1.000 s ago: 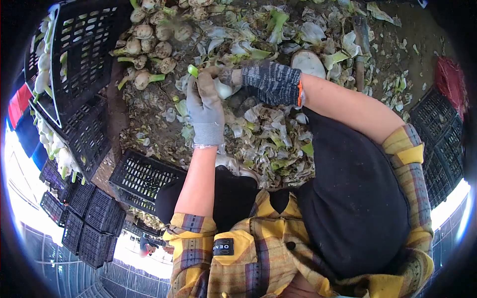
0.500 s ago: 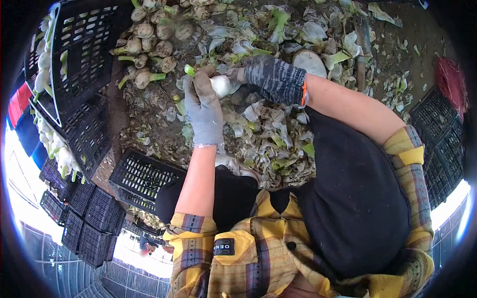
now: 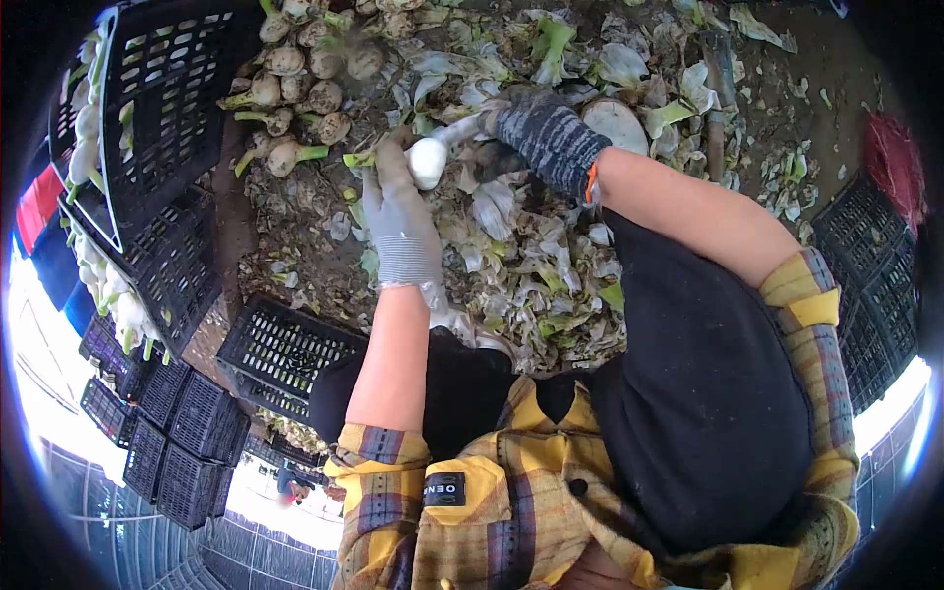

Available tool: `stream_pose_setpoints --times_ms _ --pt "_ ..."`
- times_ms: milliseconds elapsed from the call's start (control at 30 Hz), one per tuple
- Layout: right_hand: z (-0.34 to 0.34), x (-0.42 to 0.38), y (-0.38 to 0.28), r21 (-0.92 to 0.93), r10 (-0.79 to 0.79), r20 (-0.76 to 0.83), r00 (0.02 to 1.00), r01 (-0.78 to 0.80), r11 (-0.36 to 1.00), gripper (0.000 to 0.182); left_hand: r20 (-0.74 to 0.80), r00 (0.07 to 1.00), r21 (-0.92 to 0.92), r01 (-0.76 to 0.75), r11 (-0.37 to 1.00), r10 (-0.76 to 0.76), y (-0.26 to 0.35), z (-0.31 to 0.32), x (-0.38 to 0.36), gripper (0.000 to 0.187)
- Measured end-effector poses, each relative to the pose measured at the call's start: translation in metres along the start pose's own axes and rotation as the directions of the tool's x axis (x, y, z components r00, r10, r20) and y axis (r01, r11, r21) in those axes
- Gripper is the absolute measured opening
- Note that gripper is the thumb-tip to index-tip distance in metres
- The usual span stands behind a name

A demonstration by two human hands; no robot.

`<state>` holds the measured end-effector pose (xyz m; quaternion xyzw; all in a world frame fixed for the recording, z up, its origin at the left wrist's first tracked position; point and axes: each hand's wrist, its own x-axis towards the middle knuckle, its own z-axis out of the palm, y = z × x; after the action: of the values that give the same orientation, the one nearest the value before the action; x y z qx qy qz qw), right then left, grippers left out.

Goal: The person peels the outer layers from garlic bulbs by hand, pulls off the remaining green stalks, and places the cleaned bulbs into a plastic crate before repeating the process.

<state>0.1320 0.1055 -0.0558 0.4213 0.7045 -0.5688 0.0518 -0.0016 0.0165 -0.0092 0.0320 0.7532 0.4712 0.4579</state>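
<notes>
One white bulb [image 3: 427,163] held above scattered peelings [image 3: 526,270].
My left grip [image 3: 396,197] is closed around its green stem [image 3: 360,158], while my right grip [image 3: 529,126] pinches a pale strip of skin [image 3: 459,130] reaching from the bulb. I'd call this peeling; the next move likely calls for a steady left and an outward right pull.

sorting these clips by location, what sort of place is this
Probably a work area for peeling garlic or onion-like bulbs, perhaps in a shed: soil-smeared bulbs lie heaped on the ground, loose skins litter it, and black crates are stacked nearby.
</notes>
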Motion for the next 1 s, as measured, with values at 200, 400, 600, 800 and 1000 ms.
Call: stream_pose_setpoints --times_ms 200,400,600,800,1000 --pt "0.025 0.002 0.039 -0.305 -0.405 -0.245 0.881 0.327 0.895 0.022 0.176 0.970 0.150 -0.196 0.969 0.169 -0.013 -0.017 0.011 0.027" --pt "0.004 -0.002 0.008 0.336 0.075 -0.045 0.996 -0.056 0.940 0.036 0.057 0.978 -0.632 0.191 0.751 -0.201 -0.001 -0.030 0.025 0.021" --pt "0.012 -0.002 0.004 -0.255 -0.551 -0.165 0.818 0.504 0.825 0.039 0.064 0.956 -0.610 0.263 0.748 -0.285 0.005 -0.020 0.020 0.027" --pt "0.019 -0.007 -0.033 0.256 -0.436 -0.207 0.876 0.479 0.840 0.042 0.065 0.917 -0.575 0.356 0.737 -0.393 0.017 -0.008 0.006 0.029" --pt "0.017 -0.025 -0.030 0.187 -0.467 0.577 0.670 0.449 0.874 0.023 0.110 0.952 -0.595 0.293 0.749 -0.285 0.004 -0.017 0.014 0.040"
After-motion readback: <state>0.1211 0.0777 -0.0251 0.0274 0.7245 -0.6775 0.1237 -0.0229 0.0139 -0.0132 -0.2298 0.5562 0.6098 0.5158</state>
